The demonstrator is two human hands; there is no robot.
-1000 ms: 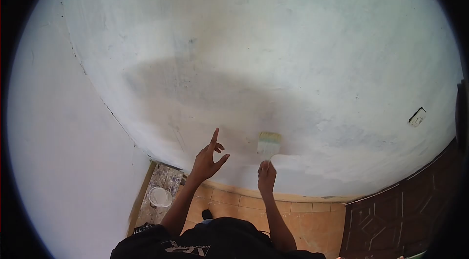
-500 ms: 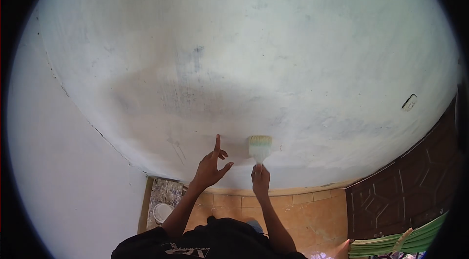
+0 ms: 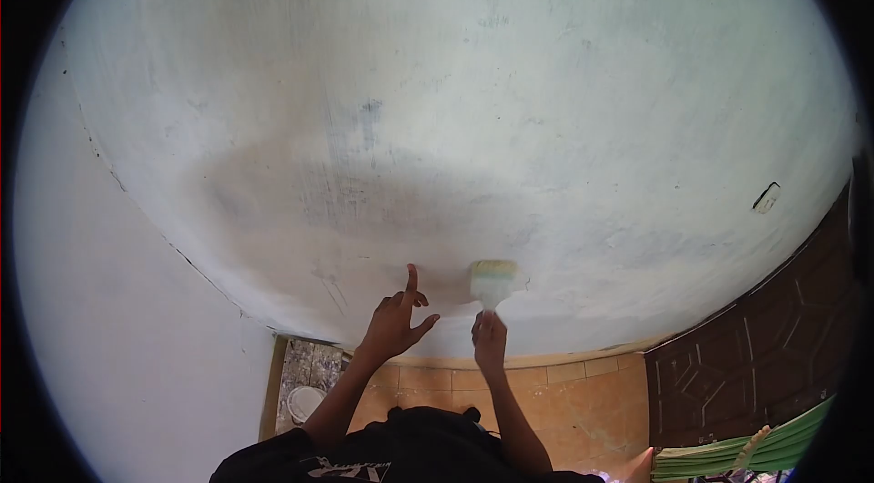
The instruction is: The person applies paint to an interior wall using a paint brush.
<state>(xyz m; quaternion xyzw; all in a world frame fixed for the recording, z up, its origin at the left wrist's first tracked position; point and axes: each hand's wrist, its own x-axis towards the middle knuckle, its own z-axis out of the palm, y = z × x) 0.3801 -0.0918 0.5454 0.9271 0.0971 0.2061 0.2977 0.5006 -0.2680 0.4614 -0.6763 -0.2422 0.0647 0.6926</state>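
A wide paintbrush (image 3: 494, 281) with pale, paint-smeared bristles points upward against the whitish wall (image 3: 601, 119). My right hand (image 3: 489, 339) is closed round its handle, below the bristles. To the left of it, my left hand (image 3: 392, 323) holds nothing: the index finger stretches up at the wall, the thumb sticks out to the right, and the other fingers are partly curled. Bluish-grey smudges (image 3: 368, 123) and streaks mark the wall above both hands, and a soft shadow falls over that area.
A white round container (image 3: 306, 404) stands on a paint-spattered surface at the lower left. Orange floor tiles (image 3: 583, 406) run along the wall's foot. At the right are a dark panelled door (image 3: 728, 360), a green curtain (image 3: 756, 445) and a small wall fitting (image 3: 767, 198).
The paintbrush and my right hand have shifted slightly right and down in view. My left hand sits a little lower too, with the wall marks also lower in view.
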